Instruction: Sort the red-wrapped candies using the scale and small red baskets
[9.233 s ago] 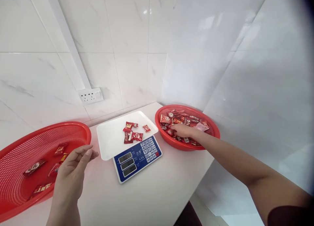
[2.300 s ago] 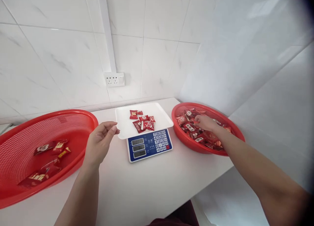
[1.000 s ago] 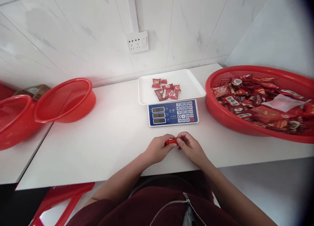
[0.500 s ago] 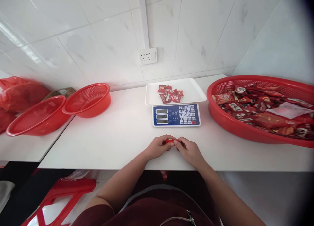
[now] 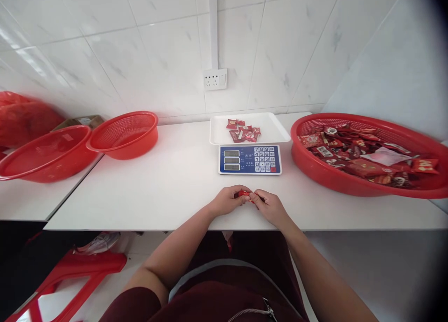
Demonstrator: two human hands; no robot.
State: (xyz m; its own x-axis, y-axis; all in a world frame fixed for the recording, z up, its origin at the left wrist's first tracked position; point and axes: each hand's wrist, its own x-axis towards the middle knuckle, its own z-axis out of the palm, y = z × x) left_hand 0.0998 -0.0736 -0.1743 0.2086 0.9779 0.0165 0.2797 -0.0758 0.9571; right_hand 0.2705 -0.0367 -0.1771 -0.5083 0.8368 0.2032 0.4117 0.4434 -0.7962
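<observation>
My left hand (image 5: 227, 201) and my right hand (image 5: 270, 206) meet at the front edge of the white table (image 5: 168, 182). Both pinch a small red wrapped candy (image 5: 245, 195) between their fingertips. Straight ahead stands a blue electronic scale (image 5: 249, 158); its white tray (image 5: 273, 130) holds several red candies (image 5: 244, 131). To the right lies a wide red basket (image 5: 315, 168) full of red wrapped candies (image 5: 364, 151).
Two red mesh baskets (image 5: 124, 133) (image 5: 49, 154) sit at the left, one on the table corner and one on a lower counter. A red plastic bag (image 5: 24, 121) lies at the far left. A wall socket (image 5: 214, 79) is above the scale. A red stool (image 5: 70, 270) stands below.
Earlier my right hand was in the candy basket and my left hovered open. Now both hands are together near the table's front edge, holding one candy. The view has shifted back and slightly left.
</observation>
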